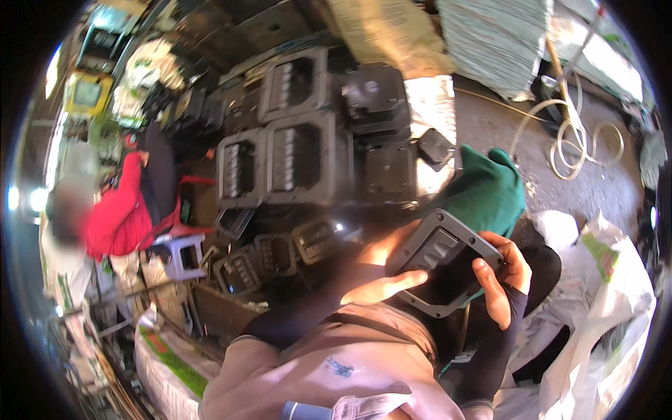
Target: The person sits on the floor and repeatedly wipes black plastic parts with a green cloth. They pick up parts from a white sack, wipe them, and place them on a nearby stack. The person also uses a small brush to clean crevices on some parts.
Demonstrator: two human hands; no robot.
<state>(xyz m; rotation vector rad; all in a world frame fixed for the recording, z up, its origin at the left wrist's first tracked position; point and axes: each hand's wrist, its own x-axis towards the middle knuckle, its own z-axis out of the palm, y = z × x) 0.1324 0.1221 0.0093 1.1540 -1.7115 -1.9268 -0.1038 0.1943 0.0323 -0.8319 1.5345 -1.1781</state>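
Both of my hands hold a dark grey rectangular housing [439, 250] in front of my body, tilted. It has a flat rim with screw holes and a recessed, dark inside with moulded ridges. My left hand [378, 274] grips its left edge, thumb over the rim and fingers mostly hidden behind. Around the right edge closes my right hand [507, 273], with its thumb on the near face. Just beyond the housing lies green cloth [483, 187] over what looks like a leg.
Larger dark housings [337, 164] stand stacked ahead, with smaller ones [276, 255] nearer. A small black box [435, 148] sits right of the stack. At left a person in red [122, 210] sits near a purple stool [185, 257]. Pale hose [574, 150] and white sacks [602, 280] lie right.
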